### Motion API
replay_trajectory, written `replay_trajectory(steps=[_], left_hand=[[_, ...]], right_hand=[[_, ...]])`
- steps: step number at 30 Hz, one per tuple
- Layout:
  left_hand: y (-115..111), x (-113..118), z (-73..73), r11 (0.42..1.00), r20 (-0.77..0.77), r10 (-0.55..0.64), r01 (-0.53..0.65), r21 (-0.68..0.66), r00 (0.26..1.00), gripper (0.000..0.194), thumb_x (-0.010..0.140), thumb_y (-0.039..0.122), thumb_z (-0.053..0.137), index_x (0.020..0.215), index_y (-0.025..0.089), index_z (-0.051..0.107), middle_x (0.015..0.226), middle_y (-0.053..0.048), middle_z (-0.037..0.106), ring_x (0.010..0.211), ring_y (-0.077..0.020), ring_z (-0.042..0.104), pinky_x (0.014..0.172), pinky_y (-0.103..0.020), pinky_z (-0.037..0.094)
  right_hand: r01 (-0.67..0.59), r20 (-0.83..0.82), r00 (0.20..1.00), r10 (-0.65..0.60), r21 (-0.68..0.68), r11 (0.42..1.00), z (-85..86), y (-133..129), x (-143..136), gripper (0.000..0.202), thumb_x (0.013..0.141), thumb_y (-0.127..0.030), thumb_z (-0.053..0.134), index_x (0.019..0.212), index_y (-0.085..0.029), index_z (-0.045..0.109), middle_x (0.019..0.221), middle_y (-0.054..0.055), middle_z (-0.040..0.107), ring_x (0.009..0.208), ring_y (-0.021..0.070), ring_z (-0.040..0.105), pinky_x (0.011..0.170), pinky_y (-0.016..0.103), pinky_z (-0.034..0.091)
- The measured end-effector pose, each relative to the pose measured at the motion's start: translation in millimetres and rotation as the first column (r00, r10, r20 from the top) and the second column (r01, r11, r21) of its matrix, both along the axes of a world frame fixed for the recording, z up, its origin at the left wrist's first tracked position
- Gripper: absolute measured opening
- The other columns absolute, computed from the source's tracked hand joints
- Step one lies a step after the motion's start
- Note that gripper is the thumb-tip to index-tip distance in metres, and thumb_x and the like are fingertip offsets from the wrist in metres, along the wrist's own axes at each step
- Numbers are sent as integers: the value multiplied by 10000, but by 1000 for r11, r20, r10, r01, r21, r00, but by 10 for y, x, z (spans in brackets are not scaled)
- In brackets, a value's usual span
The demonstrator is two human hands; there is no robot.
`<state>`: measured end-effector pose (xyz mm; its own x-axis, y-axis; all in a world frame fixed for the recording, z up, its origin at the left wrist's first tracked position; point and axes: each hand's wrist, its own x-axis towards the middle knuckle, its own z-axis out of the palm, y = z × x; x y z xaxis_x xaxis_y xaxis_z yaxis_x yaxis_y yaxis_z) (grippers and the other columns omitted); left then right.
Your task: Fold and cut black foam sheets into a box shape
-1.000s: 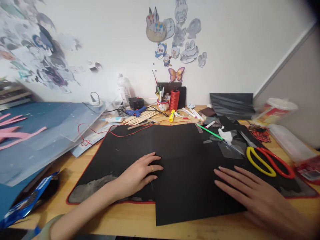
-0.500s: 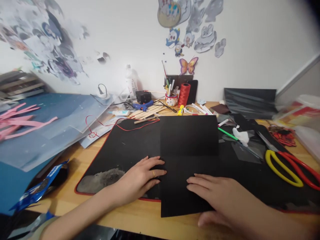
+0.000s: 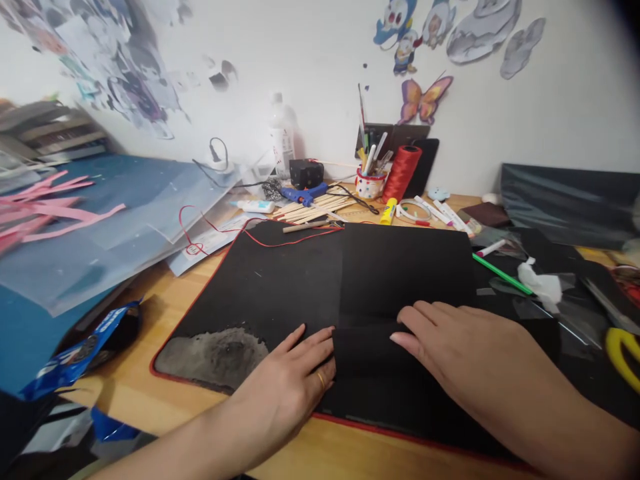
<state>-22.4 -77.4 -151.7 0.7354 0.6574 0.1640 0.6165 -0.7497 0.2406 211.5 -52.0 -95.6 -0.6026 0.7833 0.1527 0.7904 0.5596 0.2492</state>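
A sheet of black paper (image 3: 405, 267) lies on the black desk mat (image 3: 285, 280). It is folded crosswise, its near part turned back toward the far half. My right hand (image 3: 460, 353) has its thumb and fingers closed on the turned-back edge, about at the sheet's middle. My left hand (image 3: 295, 373) rests palm down at the sheet's left edge by the fold, fingers stretched out, a ring on one finger. Black paper on black mat makes the sheet's near outline hard to make out.
Behind the sheet lie a blue glue gun (image 3: 303, 195), wooden sticks (image 3: 320, 207), a yellow glue stick (image 3: 389, 211) and a red thread spool (image 3: 403, 173). Scissors with a yellow handle (image 3: 623, 357) are at the right, a blue wrapper (image 3: 93, 353) at the left.
The sheet's near part, which hung over the desk's front edge, is now turned up and back. My right hand has moved away from me and closed on it. The view has shifted.
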Motion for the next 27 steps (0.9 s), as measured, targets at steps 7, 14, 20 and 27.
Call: replay_trajectory(steps=[7, 14, 20, 27], left_hand=[[-64, 4, -124, 992, 67, 29, -36, 119, 997, 282, 898, 140, 401, 1154, 129, 519, 1201, -105, 593, 1184, -246, 482, 936, -517, 426], [-139, 100, -78, 979, 197, 172, -189, 71, 965, 402, 807, 19, 383, 1208, 36, 372, 1110, -152, 601, 1154, -173, 495, 999, -415, 391], [-83, 126, -46, 976, -45, 182, -175, 130, 982, 523, 796, 68, 334, 1308, 167, 375, 1270, -145, 500, 1139, -255, 498, 856, -456, 492], [-58, 110, -190, 959, -68, 129, -107, 262, 989, 408, 921, 193, 257, 1278, 204, 453, 1327, -7, 487, 1200, -248, 413, 945, -423, 390]], right_hand=[[192, -6, 980, -200, -262, 946, -334, 64, 136, 362, 920, -409, 255, 803, -240, 554, 680, 11, 609, 609, 229, 623, 472, 332, 408], [162, 30, 987, -160, -240, 957, -339, 92, 29, 356, 901, -346, 281, 776, -216, 587, 668, 46, 618, 590, 256, 608, 495, 381, 428], [166, -61, 979, -195, -316, 934, -416, 168, 39, 280, 885, -343, 322, 715, -236, 517, 652, 11, 578, 563, 224, 586, 486, 361, 429], [155, -181, 957, -228, -345, 926, -532, 193, 79, 274, 885, -374, 325, 710, -241, 490, 633, -10, 547, 553, 194, 568, 495, 330, 425]])
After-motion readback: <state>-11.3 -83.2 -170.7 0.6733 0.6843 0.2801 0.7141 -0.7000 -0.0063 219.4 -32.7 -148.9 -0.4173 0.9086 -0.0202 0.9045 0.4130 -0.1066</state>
